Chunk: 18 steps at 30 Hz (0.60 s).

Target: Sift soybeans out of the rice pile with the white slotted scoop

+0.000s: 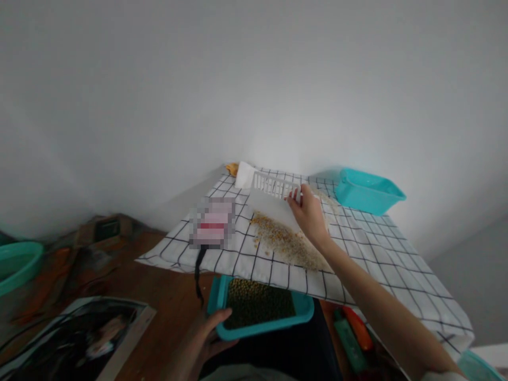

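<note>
My right hand (308,211) grips the rim of a white slotted plastic basket (273,198), tilted on its side on the checked cloth (381,254). A heap of yellowish grains (283,241) is spread on the cloth just below the basket and my wrist. My left hand (206,336) holds the near left corner of a teal tray (262,309) filled with dark green-brown grains, kept just below the table's front edge, thumb on the rim.
An empty teal tub (367,190) stands at the back right of the cloth. A blurred pink-and-white object (212,222) with a black strap lies left of the grains. White paper (244,174) lies at the back. A teal bowl (16,264) and a picture (79,338) are at left.
</note>
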### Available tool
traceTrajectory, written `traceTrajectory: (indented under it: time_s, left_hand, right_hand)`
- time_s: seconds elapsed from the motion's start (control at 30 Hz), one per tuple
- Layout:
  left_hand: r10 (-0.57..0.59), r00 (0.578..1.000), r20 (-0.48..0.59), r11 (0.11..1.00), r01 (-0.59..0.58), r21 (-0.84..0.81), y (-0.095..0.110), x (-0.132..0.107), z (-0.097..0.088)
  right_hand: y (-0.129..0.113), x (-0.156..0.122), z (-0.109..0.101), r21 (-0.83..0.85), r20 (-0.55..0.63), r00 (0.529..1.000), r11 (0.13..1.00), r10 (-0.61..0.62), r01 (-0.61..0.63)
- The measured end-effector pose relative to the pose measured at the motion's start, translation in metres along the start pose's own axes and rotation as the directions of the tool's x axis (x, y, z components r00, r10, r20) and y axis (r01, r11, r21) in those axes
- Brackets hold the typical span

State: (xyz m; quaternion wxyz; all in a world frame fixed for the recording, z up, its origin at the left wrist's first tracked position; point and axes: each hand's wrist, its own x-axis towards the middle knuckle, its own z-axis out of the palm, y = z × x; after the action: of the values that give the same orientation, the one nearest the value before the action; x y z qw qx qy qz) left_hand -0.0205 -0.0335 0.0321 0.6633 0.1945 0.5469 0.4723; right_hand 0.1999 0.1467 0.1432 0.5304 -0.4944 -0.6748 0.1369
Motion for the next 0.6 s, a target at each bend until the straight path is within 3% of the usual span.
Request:
traceTrajectory:
  time_s: [0.2, 0.4, 0.6]
  left_hand:
    - [-0.09, 0.996, -0.031, 0.996, 0.089, -0.027, -0.008, 0.014, -0.008]
    - [-0.091, 0.991, -0.099, 0.996, 0.091, -0.002, -0.009, 0.02, -0.006]
    - [-0.087, 0.992, -0.092, 0.996, 0.088, 0.003, -0.008, 0.022, -0.004]
  right_hand:
    - [-0.001, -0.018, -0.005, -0.046, 0.06, 0.998, 0.998, -0.032, 0.035]
    - [0.009, -0.024, -0.017, -0.016, 0.099, 0.995, 1.0, -0.024, 0.025]
    - [0.02, -0.024, -0.026, 0.063, 0.107, 0.994, 0.998, -0.017, 0.01]
